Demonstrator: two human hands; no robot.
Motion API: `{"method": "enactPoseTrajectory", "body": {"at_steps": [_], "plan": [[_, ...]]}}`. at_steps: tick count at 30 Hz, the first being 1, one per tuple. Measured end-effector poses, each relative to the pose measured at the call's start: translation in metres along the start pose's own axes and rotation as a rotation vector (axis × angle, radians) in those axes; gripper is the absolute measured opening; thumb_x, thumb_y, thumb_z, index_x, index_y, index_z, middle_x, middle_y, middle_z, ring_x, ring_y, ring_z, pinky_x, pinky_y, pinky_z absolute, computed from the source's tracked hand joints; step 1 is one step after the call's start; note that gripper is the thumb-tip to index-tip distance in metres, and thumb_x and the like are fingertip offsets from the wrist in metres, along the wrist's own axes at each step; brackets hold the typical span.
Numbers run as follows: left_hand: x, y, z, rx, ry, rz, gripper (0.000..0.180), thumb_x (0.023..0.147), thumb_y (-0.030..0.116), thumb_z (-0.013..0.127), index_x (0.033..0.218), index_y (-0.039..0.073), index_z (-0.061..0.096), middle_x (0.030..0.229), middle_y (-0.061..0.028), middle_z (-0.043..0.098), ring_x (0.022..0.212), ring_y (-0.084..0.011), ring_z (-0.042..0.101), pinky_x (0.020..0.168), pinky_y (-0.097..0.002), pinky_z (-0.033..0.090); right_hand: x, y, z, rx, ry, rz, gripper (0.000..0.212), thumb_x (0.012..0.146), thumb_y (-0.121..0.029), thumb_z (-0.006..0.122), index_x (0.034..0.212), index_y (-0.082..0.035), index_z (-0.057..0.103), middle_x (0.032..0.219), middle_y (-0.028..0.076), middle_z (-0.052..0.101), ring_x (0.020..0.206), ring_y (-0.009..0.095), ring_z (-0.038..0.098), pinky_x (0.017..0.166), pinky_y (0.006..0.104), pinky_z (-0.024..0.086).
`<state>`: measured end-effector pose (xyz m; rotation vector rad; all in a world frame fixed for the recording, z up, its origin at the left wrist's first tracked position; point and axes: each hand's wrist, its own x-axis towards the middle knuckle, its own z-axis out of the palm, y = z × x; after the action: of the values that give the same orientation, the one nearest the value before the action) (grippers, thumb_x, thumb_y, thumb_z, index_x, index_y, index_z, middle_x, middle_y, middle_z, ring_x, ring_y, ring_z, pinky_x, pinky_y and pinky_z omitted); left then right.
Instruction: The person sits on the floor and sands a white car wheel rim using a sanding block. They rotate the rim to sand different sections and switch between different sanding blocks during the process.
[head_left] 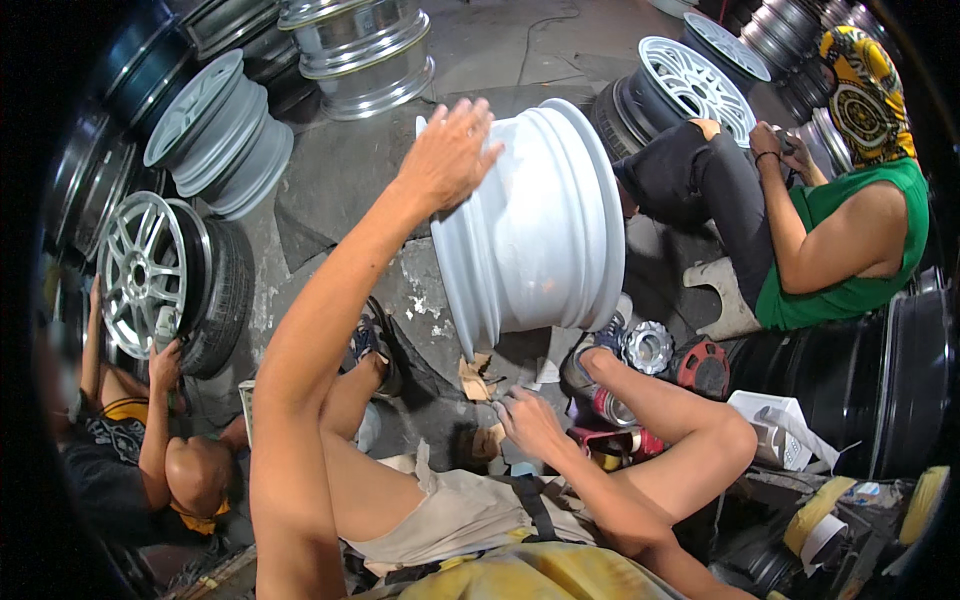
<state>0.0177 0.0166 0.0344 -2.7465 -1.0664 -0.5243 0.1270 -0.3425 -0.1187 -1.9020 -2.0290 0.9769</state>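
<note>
A pale grey wheel rim (545,220) stands on its tread side between my feet. My left hand (452,152) lies on the upper left edge of that rim, fingers stretched out and thumb apart. Lower down, in front of my lap, my right hand (532,422) is closed with its fingers bent together. Whatever its fingertips hold, if anything, is too small to name. A torn piece of brown paper (474,379) lies on the floor just beyond it, below the rim.
On the left, a person holds a spoked wheel rim (142,275) beside a tyre (222,300). At right, another person in a green top (850,240) sits on a low stool (722,298). Stacked rims (362,55) stand behind. A white box (775,428) and red tin (612,408) lie near my right leg.
</note>
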Motion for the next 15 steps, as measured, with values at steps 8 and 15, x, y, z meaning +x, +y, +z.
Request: {"method": "enactPoseTrajectory", "body": {"at_steps": [8,15], "plan": [[-0.089,0.097,-0.002,0.116,-0.184,0.325,0.101,0.095,0.073,0.042,0.158,-0.003,0.027,0.166,-0.0259,0.020,0.154,-0.0441,0.019,0.125,-0.0510,0.019,-0.004,0.089,0.119,-0.226,-0.010,0.029,0.028,0.083,-0.024,0.073,0.099,-0.001,0.074,0.108,0.023,0.070,0.103,0.045,0.067,0.088,0.0508,0.057],[-0.124,0.108,0.002,0.172,-0.203,0.321,0.094,0.095,0.071,0.045,0.160,0.006,0.027,0.169,-0.0139,0.023,0.157,-0.0299,0.019,0.127,-0.0521,0.012,0.007,0.036,0.054,-0.144,-0.144,0.110,0.020,0.080,-0.009,0.067,0.094,0.004,0.073,0.102,0.029,0.070,0.099,0.044,0.070,0.087,0.0523,0.057]]}}
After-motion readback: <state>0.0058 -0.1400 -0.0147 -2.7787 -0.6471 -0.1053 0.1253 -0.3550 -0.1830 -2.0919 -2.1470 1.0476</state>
